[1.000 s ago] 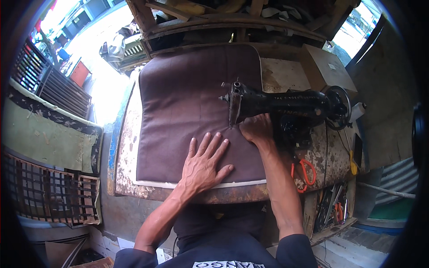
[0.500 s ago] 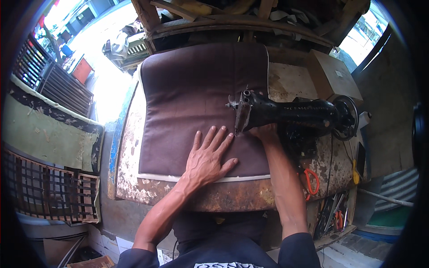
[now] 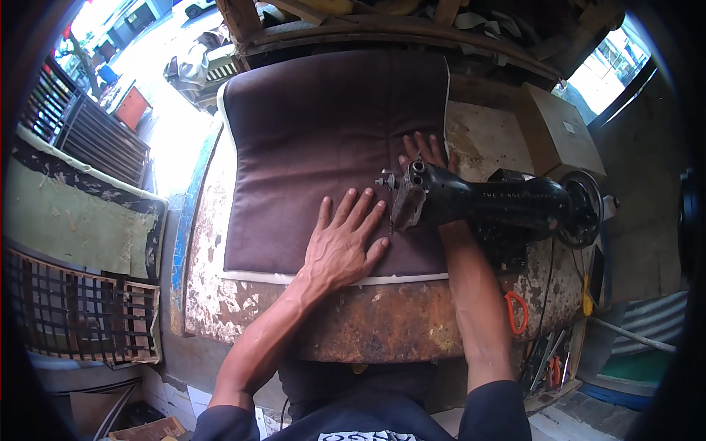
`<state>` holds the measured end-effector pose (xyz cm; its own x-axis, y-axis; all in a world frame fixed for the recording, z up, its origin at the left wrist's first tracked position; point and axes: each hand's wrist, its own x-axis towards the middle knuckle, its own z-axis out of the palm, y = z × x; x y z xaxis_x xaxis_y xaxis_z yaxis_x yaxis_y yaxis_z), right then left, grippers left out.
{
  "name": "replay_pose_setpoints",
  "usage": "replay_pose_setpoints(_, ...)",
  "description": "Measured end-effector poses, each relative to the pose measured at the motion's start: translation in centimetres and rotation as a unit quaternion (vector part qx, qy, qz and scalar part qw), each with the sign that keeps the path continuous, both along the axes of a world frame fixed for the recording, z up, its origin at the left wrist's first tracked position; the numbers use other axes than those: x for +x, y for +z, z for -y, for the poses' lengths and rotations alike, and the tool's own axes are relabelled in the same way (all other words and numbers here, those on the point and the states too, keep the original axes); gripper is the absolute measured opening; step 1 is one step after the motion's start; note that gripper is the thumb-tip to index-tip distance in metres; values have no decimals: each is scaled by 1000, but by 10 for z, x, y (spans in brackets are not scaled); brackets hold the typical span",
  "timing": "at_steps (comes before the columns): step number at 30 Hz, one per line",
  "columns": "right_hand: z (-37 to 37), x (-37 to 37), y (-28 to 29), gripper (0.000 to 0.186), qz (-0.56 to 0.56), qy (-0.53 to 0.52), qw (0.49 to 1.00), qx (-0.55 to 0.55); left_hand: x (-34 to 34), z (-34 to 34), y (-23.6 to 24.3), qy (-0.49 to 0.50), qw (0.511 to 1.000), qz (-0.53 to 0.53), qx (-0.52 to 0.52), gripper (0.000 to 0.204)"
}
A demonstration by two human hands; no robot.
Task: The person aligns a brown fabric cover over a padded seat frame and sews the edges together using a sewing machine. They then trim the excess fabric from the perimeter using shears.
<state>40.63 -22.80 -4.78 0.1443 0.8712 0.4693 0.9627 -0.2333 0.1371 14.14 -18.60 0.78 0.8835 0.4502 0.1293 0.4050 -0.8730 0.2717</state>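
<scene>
A large brown padded fabric panel [image 3: 309, 125] with a pale edge lies over the worn table [image 3: 368, 323]. Flat on it, fingers spread, rests my left hand [image 3: 343, 235], just left of the needle area. A black sewing machine [image 3: 485, 198] stands over the panel's right part. My right forearm passes beneath the machine's arm, and my right hand [image 3: 426, 150] shows beyond it, fingers stretched out on the panel near its right edge. The machine hides the wrist and part of that palm.
Orange-handled scissors [image 3: 517, 312] lie at the table's right front. A cardboard box [image 3: 562, 132] stands at the back right, behind the handwheel [image 3: 581, 209]. Tools [image 3: 551, 360] fill a tray below. A wooden shelf [image 3: 382, 33] runs along the back; a webbed frame [image 3: 81, 301] stands left.
My right hand has reached farther away under the machine's arm, its fingers now showing beyond it. The panel has shifted slightly away from me. My left hand stays flat on it.
</scene>
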Motion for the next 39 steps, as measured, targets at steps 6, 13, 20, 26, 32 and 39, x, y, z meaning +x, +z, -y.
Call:
replay_pose_setpoints(6, -21, -10, 20, 55, -131, -57, 989, 47, 11, -12, -3, 4, 1000, 7, 1, 67)
replay_pose_setpoints(13, -35, 0, 22, 49, -174, -79, 981, 15, 19, -24, -5, 7, 1000, -5, 13, 66)
replay_pose_setpoints(20, -49, 4, 37, 49, -153, -118, 980, -39, 29, -36, -7, 9, 1000, 6, 18, 66)
replay_pose_setpoints(26, -58, 12, 32, 49, -159, -122, 979, -36, 36, -44, -9, 12, 1000, 7, 11, 66)
replay_pose_setpoints(32, -65, 16, 32, 51, -148, -124, 980, -54, 38, -51, -11, 12, 1000, 17, -1, 66)
replay_pose_setpoints(39, -70, 22, 35, 52, -158, -121, 978, -55, 44, -57, -12, 12, 1000, 27, -2, 66)
